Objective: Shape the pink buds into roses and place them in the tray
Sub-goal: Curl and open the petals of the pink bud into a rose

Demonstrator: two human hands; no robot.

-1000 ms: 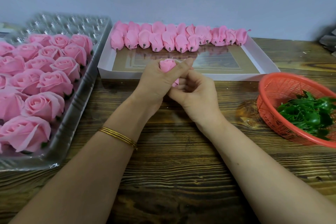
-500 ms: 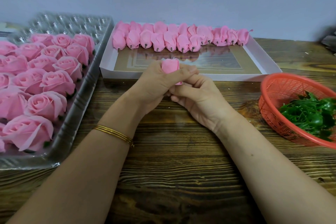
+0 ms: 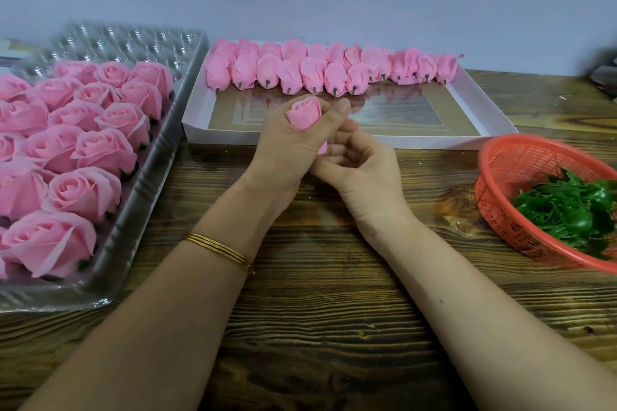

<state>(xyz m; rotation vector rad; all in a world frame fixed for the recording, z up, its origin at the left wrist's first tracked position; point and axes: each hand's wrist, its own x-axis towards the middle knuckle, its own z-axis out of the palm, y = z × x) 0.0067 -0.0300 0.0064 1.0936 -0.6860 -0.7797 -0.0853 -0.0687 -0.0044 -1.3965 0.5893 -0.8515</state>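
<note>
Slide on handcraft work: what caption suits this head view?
Left hand and right hand hold a pink bud, between a tray of finished roses and a box of buds.

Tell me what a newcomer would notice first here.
The mass of finished pink roses filling the clear tray at left draws the eye first, then the row of buds along the white box's far edge. At centre the left grip holds one pink bud, with the right grip at its base. A red basket of green leaves sits at right.
</note>
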